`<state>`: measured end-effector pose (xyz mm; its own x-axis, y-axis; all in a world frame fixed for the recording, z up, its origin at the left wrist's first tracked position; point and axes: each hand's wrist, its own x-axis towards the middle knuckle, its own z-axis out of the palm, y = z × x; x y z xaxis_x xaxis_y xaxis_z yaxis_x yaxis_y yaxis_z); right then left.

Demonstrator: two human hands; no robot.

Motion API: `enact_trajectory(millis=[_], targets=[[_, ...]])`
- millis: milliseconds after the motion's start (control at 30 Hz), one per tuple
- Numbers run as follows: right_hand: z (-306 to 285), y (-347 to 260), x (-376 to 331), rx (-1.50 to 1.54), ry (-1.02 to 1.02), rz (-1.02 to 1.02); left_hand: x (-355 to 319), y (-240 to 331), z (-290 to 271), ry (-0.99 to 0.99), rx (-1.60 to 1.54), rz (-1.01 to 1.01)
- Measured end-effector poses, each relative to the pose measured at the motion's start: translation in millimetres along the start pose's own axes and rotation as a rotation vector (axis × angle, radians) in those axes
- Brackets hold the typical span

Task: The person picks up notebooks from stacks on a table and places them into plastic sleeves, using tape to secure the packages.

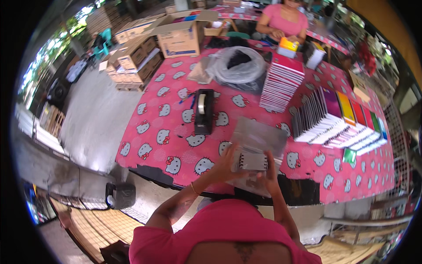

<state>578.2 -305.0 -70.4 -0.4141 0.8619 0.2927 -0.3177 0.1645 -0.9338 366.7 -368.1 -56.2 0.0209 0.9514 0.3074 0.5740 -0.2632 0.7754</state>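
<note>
Between my two hands, at the front edge of the table, is a small stack of spiral notebooks (253,162) with pale pages and black coil binding showing at both ends. My left hand (226,164) grips the stack's left side, fingers pointing away from me. On the opposite side, my right hand (269,170) holds it with the fingers along the edge. Clear plastic bags (259,132) lie flat beneath and just beyond the notebooks. Whether the stack is partly inside a bag, I cannot tell.
A black tape dispenser (204,112) stands on the pink patterned table (180,145). Beyond are a tall notebook stack (281,83) and a plastic-wrapped roll (236,66). Rows of colored notebooks (340,116) fill the right. Cardboard boxes (178,37) stand far left; a co-worker (283,22) sits opposite.
</note>
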Motion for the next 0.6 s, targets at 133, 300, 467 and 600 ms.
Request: enact_trajectory(millis=[133,300,467,600], targets=[[-7.6,19.6,11.3,-0.184,-0.131,0.157,-18.3,-6.9,13.8,0.034,-0.506,-0.256],[28.4,-30.9,41.1,-0.146,-0.077,0.082,-32.2,-28.6,-93.5,0.468,-0.444,-0.257],[-29.8,-12.4,-0.9,-0.400,0.200,0.239,-13.8,-184.2,-217.4,1.101,-0.424,-0.663],[-49.2,-2.4,-14.7,-0.533,0.263,0.142,-3.0,-318.2,-301.4,1.277,-0.233,-0.967]])
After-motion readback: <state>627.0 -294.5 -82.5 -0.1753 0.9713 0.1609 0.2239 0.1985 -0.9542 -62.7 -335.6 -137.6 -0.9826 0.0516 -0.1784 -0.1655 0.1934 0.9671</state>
